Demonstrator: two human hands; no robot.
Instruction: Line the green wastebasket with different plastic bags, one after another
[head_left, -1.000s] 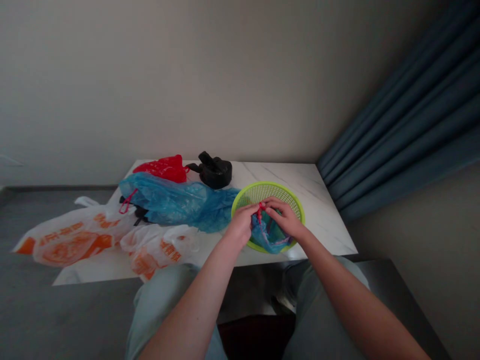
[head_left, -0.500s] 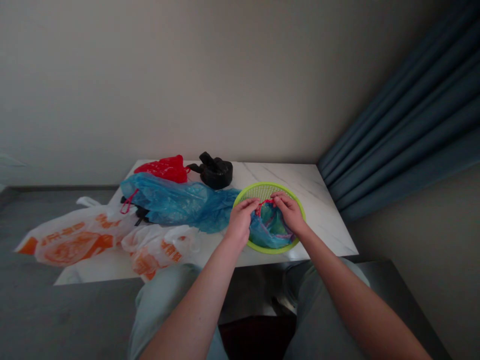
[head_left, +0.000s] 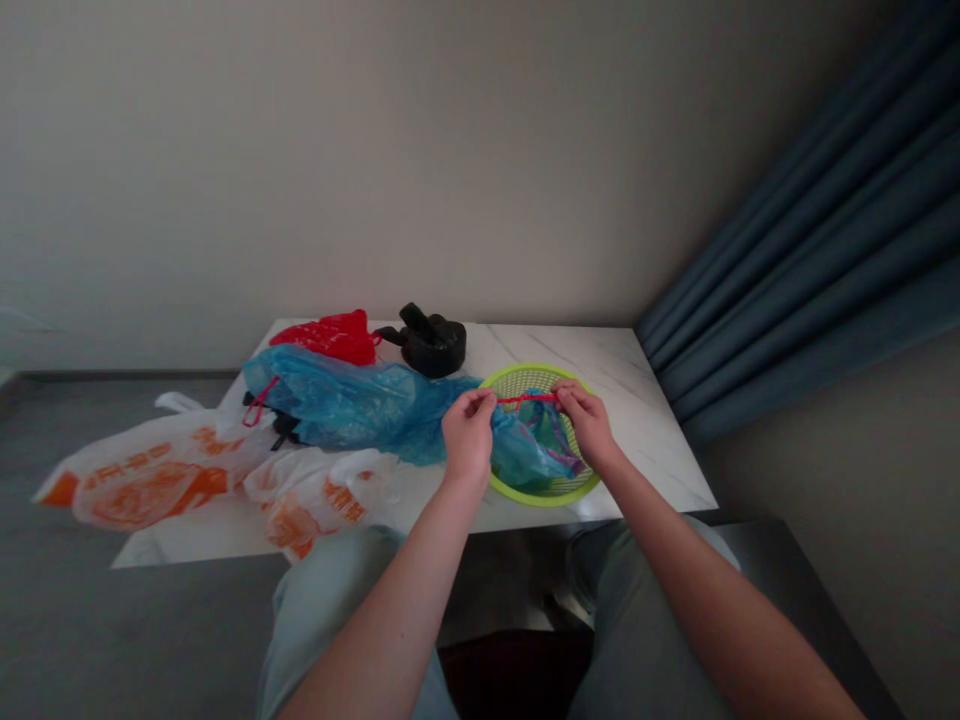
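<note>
A blue plastic bag (head_left: 517, 455) with a red drawstring (head_left: 538, 398) lies partly inside a lime-green mesh basket (head_left: 510, 378). My left hand (head_left: 469, 425) pinches the drawstring at the basket's left side. On the right, my right hand (head_left: 585, 420) pinches the same drawstring, and the red strip runs taut between the two. Below the strip hangs the bag's mouth, showing a purplish edge. Another blue plastic bag (head_left: 367, 405) stretches leftward across the table, against the basket; whether it joins the bag in the basket I cannot tell.
A red plastic bag (head_left: 330, 338) and a bundled black bag (head_left: 439, 348) lie at the back of the marble-patterned table (head_left: 600, 350). White bags with orange print (head_left: 157, 470) hang over the left edge. A dark blue curtain (head_left: 810, 230) stands right, the wall behind.
My hands have moved apart, the left one leftward, drawing the red drawstring out straighter. The bag in the basket has shifted slightly left with them.
</note>
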